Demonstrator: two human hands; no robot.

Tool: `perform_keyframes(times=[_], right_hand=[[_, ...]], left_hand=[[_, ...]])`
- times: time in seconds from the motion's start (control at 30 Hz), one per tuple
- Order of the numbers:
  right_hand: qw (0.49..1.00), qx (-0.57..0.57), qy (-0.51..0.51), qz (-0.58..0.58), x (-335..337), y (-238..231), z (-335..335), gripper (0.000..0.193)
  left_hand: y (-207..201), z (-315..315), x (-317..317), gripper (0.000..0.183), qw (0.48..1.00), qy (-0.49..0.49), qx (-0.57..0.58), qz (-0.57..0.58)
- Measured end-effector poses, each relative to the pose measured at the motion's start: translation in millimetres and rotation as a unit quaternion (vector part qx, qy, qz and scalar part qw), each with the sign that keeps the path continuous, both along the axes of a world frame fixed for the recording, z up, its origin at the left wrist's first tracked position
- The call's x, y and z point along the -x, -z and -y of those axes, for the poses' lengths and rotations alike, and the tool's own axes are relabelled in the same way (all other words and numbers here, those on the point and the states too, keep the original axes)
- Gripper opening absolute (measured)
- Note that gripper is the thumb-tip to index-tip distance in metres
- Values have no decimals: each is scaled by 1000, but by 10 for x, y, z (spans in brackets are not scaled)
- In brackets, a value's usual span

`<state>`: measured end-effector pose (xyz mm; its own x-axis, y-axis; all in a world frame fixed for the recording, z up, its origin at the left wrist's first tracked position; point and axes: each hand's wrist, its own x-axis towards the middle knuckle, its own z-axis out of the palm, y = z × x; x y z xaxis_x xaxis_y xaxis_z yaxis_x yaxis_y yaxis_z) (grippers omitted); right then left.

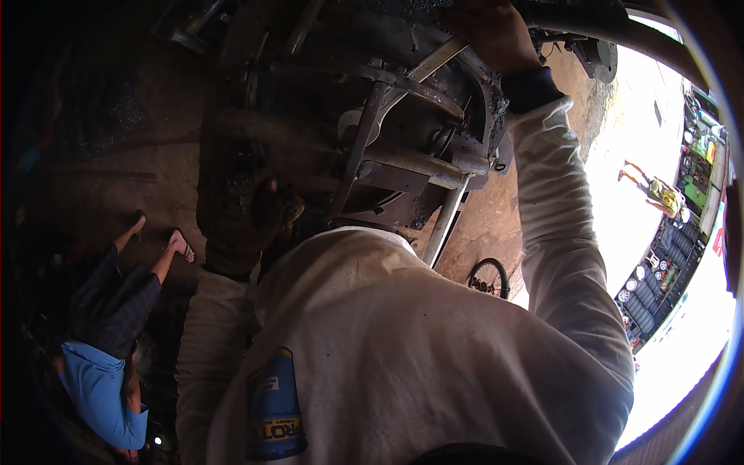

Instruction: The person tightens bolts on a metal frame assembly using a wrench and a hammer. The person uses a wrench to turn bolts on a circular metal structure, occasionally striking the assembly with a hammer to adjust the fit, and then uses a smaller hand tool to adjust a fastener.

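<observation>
My right hand (496, 37) reaches to the top edge, over the upper part of a greasy metal frame (415, 167). Its fingers fade into shadow there, so whether they grip anything is hidden. A dark cuff (531, 89) ends the white sleeve of that arm. In deep shade left of the frame is my left hand (275, 205), beside dark, dirty machine parts. Its fingers are too dark to make out. Grey bars, a crosswise tube (415, 164) and dark plates make up the frame, which has grime on it.
A person in a blue shirt (97, 387) and sandals is at the lower left. A spoked wheel (488, 277) shows beyond the frame on brown ground (487, 232). Outside, in bright light at the right, are another person (663, 196) and stacked tyres (643, 298).
</observation>
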<state>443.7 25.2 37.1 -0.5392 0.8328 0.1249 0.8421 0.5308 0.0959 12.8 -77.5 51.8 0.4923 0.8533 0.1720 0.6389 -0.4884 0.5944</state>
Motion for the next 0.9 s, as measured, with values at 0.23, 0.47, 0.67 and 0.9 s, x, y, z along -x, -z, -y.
perform_keyframes(times=[0.23, 0.47, 0.67, 0.9], right_hand=[[990, 23, -29, -138, -36, 75, -131, 11], [992, 94, 69, -43, -76, -94, 12, 12], [909, 180, 125, -354, 102, 71, -86, 12], [988, 87, -11, -126, 105, 321, -596, 8]], left_hand=[[-51, -11, -41, 18, 1000, 1, -19, -9], [14, -22, -11, 26, 998, 2, -43, -46], [42, 27, 27, 26, 998, -14, -53, -41], [132, -2, -5, 27, 998, -1, -56, -22]])
